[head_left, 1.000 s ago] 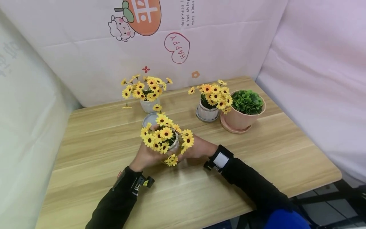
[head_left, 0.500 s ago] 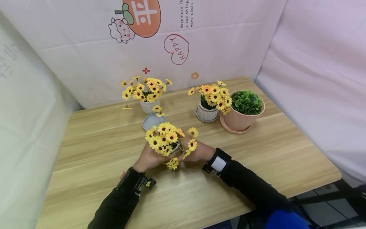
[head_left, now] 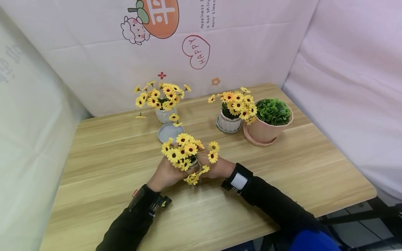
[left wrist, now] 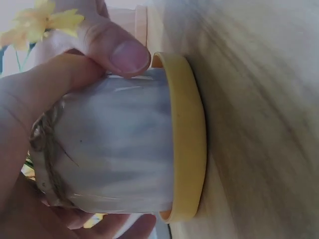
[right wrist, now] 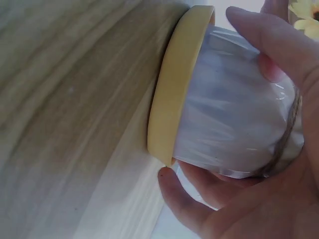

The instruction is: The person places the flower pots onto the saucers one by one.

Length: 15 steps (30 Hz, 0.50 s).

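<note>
Yellow artificial daisies [head_left: 183,152] rise from a small whitish flowerpot [left wrist: 117,142] with twine tied round its neck. My left hand [head_left: 169,173] and right hand [head_left: 216,166] grip this pot from opposite sides, fingers curled round it. In both wrist views the pot's base is in a yellow saucer [left wrist: 188,137] on the table; the head view hides that saucer behind blooms and hands. Just beyond the hands lies a bare grey-blue saucer [head_left: 169,132].
A second white pot [head_left: 165,115] of daisies stands behind the bare saucer. Farther right is another daisy pot [head_left: 229,122] on a grey saucer, beside a pink pot [head_left: 267,129] with green leaves. White cloth walls [head_left: 248,45] border the wooden table [head_left: 103,167].
Both hands have shifted the daisy pot slightly toward me and to the right, mostly in the first half second. More of the grey-blue saucer shows now. The other pots have stayed put.
</note>
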{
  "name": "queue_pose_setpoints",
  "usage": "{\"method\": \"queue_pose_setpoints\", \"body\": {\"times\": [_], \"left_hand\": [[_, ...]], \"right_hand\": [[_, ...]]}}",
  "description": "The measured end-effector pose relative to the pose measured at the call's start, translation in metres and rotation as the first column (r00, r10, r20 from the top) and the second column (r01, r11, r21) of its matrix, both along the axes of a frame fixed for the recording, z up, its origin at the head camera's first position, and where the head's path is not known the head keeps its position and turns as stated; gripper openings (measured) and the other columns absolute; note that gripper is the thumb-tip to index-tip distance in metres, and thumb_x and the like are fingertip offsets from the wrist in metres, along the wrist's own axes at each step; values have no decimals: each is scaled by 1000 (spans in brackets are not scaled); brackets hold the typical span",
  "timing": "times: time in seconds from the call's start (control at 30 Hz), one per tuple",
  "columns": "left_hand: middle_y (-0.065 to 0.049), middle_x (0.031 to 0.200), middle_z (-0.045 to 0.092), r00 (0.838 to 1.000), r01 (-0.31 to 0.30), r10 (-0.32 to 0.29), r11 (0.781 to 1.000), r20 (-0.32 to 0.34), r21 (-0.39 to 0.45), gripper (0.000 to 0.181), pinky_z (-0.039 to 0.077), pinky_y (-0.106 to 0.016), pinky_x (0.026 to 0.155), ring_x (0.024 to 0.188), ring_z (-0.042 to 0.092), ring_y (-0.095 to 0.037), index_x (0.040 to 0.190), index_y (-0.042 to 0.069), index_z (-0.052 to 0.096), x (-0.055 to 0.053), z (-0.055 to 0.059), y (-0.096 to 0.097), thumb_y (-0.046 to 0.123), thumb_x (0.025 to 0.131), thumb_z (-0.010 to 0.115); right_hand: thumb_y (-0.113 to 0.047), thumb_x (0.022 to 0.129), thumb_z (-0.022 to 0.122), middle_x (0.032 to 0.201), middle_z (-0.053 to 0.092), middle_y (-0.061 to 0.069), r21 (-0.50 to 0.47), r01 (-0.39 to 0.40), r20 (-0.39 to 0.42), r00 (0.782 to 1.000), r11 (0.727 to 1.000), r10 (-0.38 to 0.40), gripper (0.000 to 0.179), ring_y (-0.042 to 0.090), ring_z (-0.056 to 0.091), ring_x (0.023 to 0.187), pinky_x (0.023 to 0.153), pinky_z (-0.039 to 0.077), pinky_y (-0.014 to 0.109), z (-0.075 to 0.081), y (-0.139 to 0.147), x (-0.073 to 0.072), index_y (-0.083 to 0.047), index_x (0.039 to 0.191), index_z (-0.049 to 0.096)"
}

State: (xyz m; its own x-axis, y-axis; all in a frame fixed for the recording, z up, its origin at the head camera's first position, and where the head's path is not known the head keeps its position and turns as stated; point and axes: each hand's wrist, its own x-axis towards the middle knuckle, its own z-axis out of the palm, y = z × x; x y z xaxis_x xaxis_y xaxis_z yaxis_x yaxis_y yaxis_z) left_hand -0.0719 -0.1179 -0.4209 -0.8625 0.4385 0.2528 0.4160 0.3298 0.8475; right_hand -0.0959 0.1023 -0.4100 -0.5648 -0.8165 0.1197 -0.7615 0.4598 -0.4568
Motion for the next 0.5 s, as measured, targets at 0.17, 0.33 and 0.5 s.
{"method": "queue_pose_setpoints", "body": {"times": [0.17,0.33,0.5], "left_hand": [[-11,146,59,985,-136,95,945,-147,-296,71,38,-56,125,143,53,-31,147,9,51,16,7,2,28,88,86],[-23,154,55,982,-175,133,906,-134,-386,76,35,-60,126,144,51,-41,151,-3,50,31,9,3,16,85,82],[-36,137,63,973,-196,114,866,-200,-459,62,38,-65,120,130,60,-49,133,-18,61,39,7,7,1,75,77]], "right_hand": [[-10,86,84,119,70,15,-21,4,-3,1000,1000,-4,38,36,62,131,125,39,54,0,-3,1,2,115,62],[-10,86,83,129,70,18,-38,27,-12,1000,999,-27,46,39,59,136,124,41,53,0,-4,6,4,125,62],[-7,82,84,130,66,24,-8,60,-34,998,998,-60,43,46,55,139,123,40,56,1,-2,12,5,116,61]]}}
